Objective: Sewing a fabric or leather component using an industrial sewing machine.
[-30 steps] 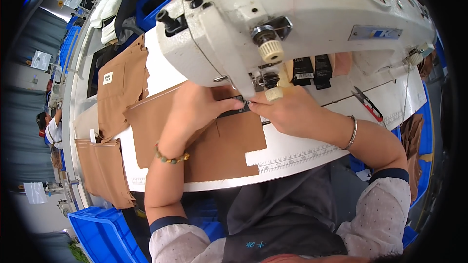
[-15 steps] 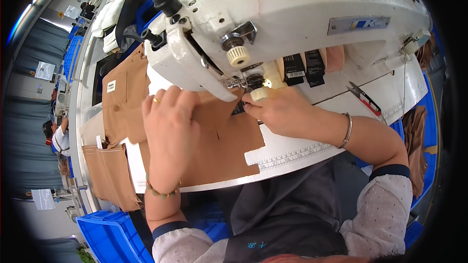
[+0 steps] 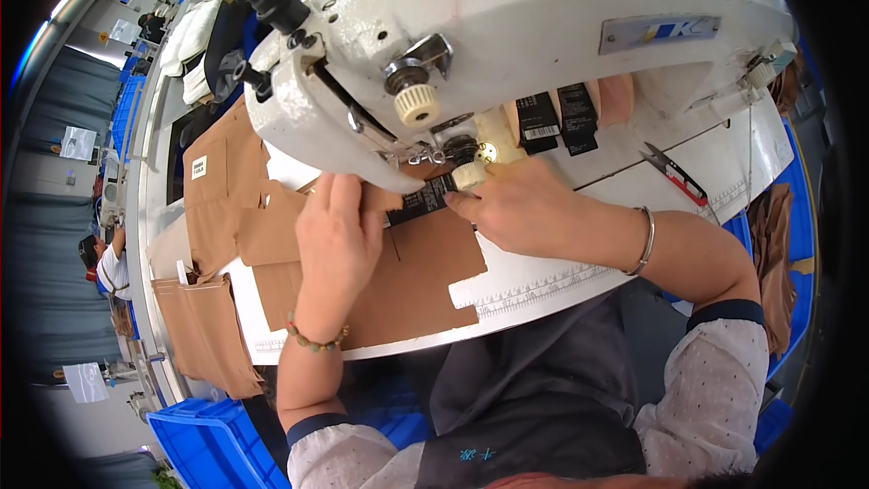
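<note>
A brown fabric piece [image 3: 421, 285] lies under the head of a white sewing machine [image 3: 525, 27]. On it, below the presser area, a black printed label [image 3: 423, 199] shows between my hands. My left hand [image 3: 337, 231] is closed, pinching a turned-up edge of the brown fabric beside the label's left end. Curled at the label's right end, my right hand [image 3: 520, 208] has its fingertips closed on it, just under a cream knob [image 3: 469, 176]. The needle tip is hidden behind the machine's parts.
Thread snips [image 3: 674, 175] with a red handle lie right of my right hand. More black labels [image 3: 537, 122] sit under the machine arm. Brown fabric pieces [image 3: 204, 326] are stacked at left. Blue crates [image 3: 213, 444] stand below the table, and a person [image 3: 110, 263] works far left.
My left hand has come down slightly to the right and folded back the brown fabric's edge, so more of the black label shows. My right hand has shifted only a little.
</note>
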`<act>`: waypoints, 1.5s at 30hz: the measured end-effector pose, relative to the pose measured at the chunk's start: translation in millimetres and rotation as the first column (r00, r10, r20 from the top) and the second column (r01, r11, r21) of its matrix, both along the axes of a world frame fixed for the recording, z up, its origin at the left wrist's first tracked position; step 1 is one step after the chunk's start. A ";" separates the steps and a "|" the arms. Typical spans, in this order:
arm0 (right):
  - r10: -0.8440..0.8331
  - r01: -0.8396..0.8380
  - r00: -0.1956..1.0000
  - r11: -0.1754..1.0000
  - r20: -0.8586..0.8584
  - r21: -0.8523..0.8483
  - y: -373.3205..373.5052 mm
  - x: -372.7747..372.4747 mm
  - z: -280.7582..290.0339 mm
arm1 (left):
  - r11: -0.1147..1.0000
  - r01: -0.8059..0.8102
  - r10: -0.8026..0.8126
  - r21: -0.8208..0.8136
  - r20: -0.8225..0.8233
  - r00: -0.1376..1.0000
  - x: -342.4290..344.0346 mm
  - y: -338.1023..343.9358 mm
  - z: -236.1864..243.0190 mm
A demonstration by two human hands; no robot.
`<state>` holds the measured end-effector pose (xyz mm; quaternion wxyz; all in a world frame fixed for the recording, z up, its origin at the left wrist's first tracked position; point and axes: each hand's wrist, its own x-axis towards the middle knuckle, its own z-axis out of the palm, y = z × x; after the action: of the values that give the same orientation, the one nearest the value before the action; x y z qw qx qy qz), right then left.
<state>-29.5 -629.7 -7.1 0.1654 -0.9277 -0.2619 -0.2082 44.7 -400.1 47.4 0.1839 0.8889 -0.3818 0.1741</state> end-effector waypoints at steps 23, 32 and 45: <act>-0.006 0.005 1.000 0.998 -0.009 -0.058 -1.4 -0.1 -2.1 | 0.938 0.163 -0.172 0.305 0.005 0.985 -21.3 -9.4 10.3; -0.005 0.005 1.000 1.000 -0.003 -0.003 -2.3 -0.3 -4.4 | 0.946 0.214 -0.186 0.245 -0.131 0.974 -24.5 -13.5 -13.3; 0.021 -0.017 0.991 0.999 -0.133 0.031 -9.1 4.3 -0.4 | 0.930 0.350 -0.335 0.114 -0.128 0.933 -20.7 -10.2 -26.2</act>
<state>-25.2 -638.8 -7.5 0.1984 -0.9345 -0.2558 -0.1483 24.0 -410.3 21.2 0.1712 0.8269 -0.5317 0.0655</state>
